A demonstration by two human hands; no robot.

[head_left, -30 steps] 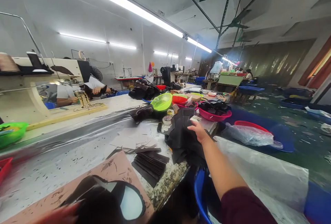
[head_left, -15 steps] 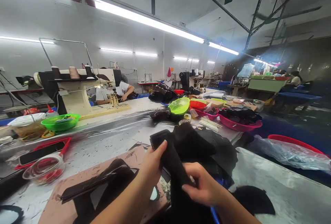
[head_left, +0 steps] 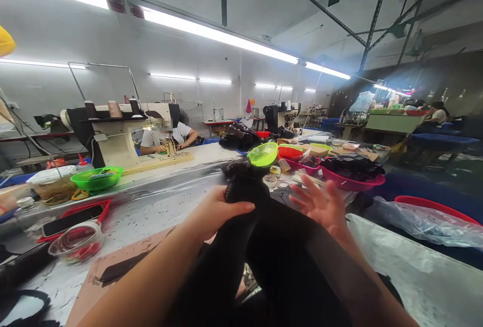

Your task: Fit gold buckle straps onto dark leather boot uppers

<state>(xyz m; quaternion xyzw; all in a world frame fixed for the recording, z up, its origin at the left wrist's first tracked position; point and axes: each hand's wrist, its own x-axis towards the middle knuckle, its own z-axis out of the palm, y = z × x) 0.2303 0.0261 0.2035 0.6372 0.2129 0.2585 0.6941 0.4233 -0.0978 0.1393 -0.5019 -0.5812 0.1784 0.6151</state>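
My left hand (head_left: 221, 211) grips a large black leather-like piece (head_left: 281, 241) near its top, with the thumb lying across it. The piece has a stitched edge beside my fingers and hangs down in two broad parts toward me. Off to its right, my right hand (head_left: 326, 209) is raised with the fingers spread, slightly blurred and holding nothing. Beneath my left arm, a dark strip (head_left: 124, 269) lies on a pinkish board (head_left: 88, 287). The lower end of the black piece is too dark to make out.
A red tray (head_left: 107, 211) with a phone and a clear round tub (head_left: 77, 241) are at left. Behind stand a green basket (head_left: 98, 182), a lime basket (head_left: 263, 155) and a pink basin (head_left: 352, 181). A co-worker (head_left: 184, 136) sits beyond a sewing machine (head_left: 121, 141).
The right hand first reached to the black pile, then both hands held a black piece. Now the right hand has let go and spread, while the left keeps hold and the piece hangs wider.
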